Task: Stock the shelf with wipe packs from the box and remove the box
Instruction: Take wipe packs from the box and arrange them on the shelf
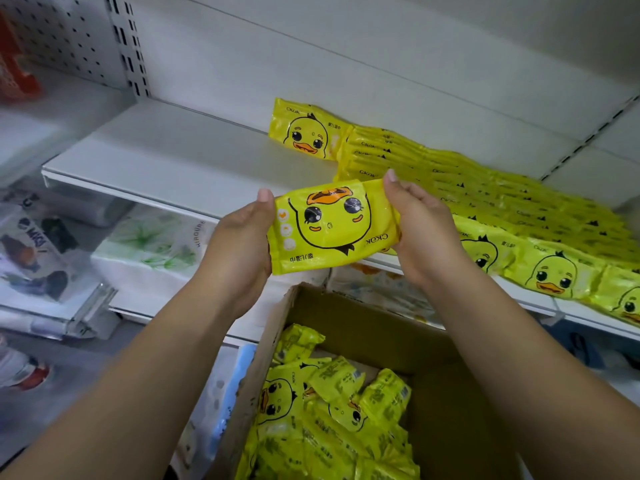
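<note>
Both hands are up in front of the shelf, sharing one yellow wipe pack (329,226) between them. The left hand (242,244) cups the pack's left end, palm against it and thumb raised over the top edge. The right hand (419,230) grips the right end, thumb tip at the upper corner and the other fingers curled round behind, out of sight. The pack is held flat-on with its duck face upside down, just short of the front lip of the white shelf (173,157).

Directly below the hands, between the two forearms, stands the open cardboard box (346,323). Inside it more wipe packs (329,410) lie in a loose jumble, some face up, some showing their printed backs, heaped toward the left-hand side. Brown cardboard shows on the right-hand side.

Beyond the right hand, on the shelf, shelved packs (485,188) lie in overlapping rows running off to the right. The front row (554,271) shows duck faces along the shelf edge, to the right of the right wrist. Past the fingertips, at the back of the shelf, one pack (306,133) shows its duck face the right way up, at the head of those rows.

Under the left hand, on the shelf below, sit white packs with a green leaf print (152,247). Farther left everything is too blurred to name. Above and left of the hands are a pegboard panel (62,32) and a slotted upright (128,43).
</note>
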Motion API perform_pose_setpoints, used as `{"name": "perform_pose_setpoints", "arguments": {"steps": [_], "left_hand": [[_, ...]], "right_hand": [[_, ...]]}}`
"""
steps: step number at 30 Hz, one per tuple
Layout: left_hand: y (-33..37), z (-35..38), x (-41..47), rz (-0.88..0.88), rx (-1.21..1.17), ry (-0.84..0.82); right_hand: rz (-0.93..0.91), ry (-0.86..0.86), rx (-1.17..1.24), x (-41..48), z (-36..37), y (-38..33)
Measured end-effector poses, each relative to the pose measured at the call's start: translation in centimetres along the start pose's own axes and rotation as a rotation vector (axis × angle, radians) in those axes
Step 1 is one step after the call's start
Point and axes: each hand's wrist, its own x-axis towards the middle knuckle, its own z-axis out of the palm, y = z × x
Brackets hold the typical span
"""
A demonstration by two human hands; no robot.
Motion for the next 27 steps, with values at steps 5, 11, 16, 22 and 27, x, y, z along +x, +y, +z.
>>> {"name": "perform_pose_setpoints", "arguments": {"steps": [5, 11, 16, 22, 27], "left_hand": [[0.2, 0.0, -0.2, 0.082, 0.072, 0.168], [0.3, 0.4, -0.5, 0.140, 0.054, 0.244], [0.0, 0.5, 0.0, 0.080, -0.101, 0.235], [0.1, 0.0, 0.6, -0.138, -0.311, -0.008], [-0.4, 0.2, -0.1, -0.150, -0.100, -0.151]], "right_hand": [[0.085, 0.066, 0.185, 0.0, 0.5, 0.2], [0.067, 0.156, 0.226, -0.7, 1.5, 1.0], [0.092, 0.041, 0.191, -0.9, 0.9, 0.7], [-0.020, 0.053, 0.090, -1.2, -0.4, 0.8], [0.012, 0.111, 0.130, -0.6, -1.3, -0.4]]}}
